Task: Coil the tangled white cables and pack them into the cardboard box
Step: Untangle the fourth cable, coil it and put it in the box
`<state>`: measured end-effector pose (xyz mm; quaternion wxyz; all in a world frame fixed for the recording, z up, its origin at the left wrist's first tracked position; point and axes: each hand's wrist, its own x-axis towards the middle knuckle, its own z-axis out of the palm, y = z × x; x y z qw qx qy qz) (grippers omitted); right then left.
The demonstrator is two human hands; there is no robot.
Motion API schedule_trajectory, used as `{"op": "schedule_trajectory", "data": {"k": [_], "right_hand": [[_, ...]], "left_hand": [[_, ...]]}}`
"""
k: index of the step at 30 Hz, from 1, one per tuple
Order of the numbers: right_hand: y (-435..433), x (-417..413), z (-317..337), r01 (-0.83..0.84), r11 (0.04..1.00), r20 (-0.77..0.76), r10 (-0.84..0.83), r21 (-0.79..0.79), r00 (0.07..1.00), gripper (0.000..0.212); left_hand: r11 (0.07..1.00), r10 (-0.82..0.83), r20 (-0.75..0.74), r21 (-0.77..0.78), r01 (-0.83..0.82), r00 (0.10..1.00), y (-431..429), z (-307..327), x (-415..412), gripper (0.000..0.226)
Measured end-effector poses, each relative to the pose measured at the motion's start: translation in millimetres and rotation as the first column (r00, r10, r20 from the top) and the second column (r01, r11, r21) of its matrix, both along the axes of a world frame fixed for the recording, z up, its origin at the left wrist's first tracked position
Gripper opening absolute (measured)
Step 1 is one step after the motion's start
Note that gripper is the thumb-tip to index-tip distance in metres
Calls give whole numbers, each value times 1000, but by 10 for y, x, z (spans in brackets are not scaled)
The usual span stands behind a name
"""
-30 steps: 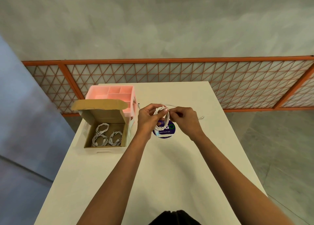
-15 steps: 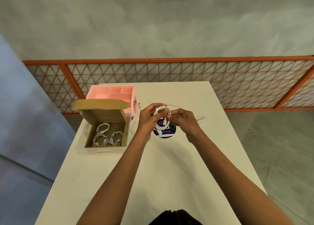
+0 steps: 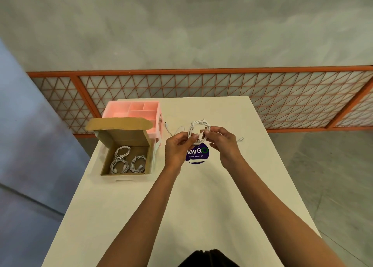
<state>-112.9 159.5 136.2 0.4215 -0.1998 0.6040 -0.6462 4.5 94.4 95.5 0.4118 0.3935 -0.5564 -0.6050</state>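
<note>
My left grip [image 3: 176,147] and right grip [image 3: 224,143] each pinch the white cable [image 3: 191,128], a twisted round coil between them.

In front of me, a pink divided organizer [image 3: 137,110] stands at the far left of the white table [image 3: 201,216], and a round purple sticker [image 3: 198,155] lies mid-table. Beyond it, an orange lattice railing [image 3: 201,85] fronts a grey wall [image 3: 181,34].

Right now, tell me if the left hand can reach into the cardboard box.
Probably yes: the cardboard box lies open close beside the left hand, lid flap raised at its far side, though that hand pinches the cable coil.
</note>
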Motion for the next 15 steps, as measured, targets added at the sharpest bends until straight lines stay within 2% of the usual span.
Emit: {"op": "schedule_trajectory", "data": {"k": [4, 8, 12, 15], "right_hand": [[18, -28, -26, -87, 996, 21, 87, 5, 996, 16], [29, -89, -14, -256, 967, -68, 255, -6, 964, 7], [40, -159, -17, -463, 885, -58, 460, -53, 886, 11], [27, -236, -17, -572, 821, -146, 565, -3, 812, 16]], "left_hand": [[1000, 25, 10, 6, -25, 1000, -12, -37, -11, 7], [999, 29, 4, 16, -29, 1000, -42, -59, -3, 8], [999, 12, -45, 45, -10, 999, -106, -2, 29, 8], [995, -59, -82, 69, 65, 995, -133, 29, 73, 9]]}}
